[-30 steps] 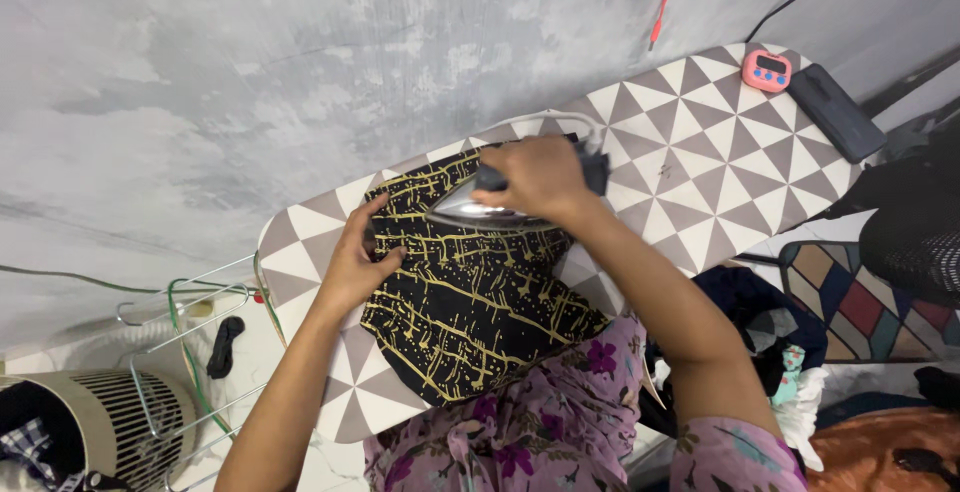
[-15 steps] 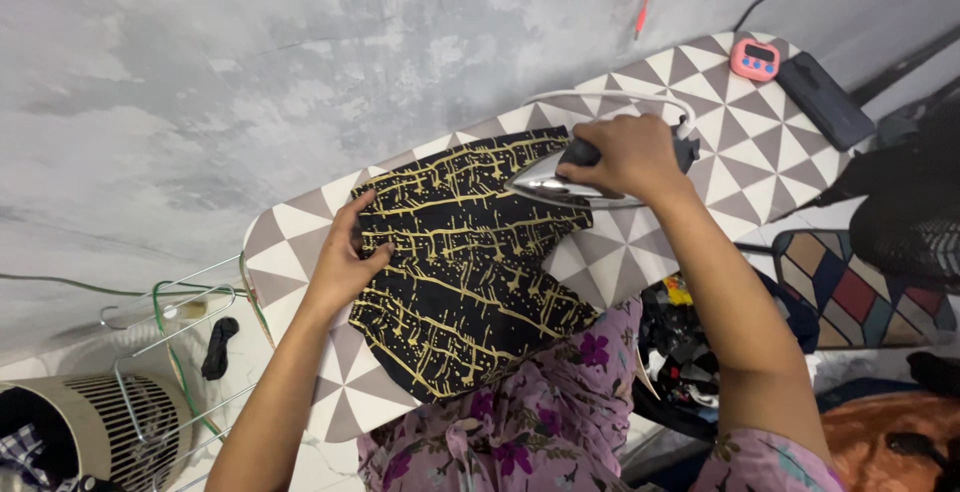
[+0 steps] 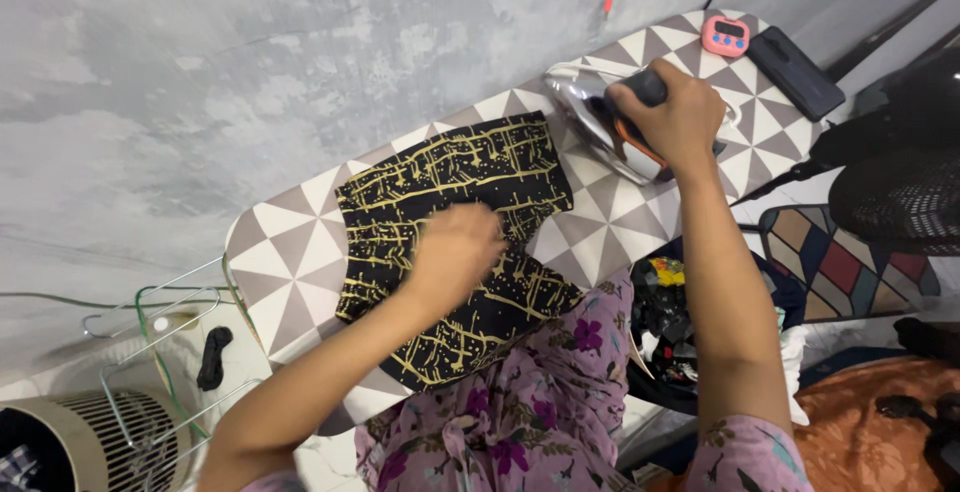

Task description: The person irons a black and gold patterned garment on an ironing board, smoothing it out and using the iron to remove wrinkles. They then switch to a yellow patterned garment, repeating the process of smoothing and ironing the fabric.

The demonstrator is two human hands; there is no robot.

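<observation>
On board: right hand [image 3: 672,117] wraps iron [image 3: 605,124] handle — left hand [image 3: 455,247] blurred, grip unreadable.

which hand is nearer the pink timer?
Right. The right hand grips the iron just below-left of the pink timer. The left hand lies flat on the black-and-gold cloth, far down the board.
</observation>
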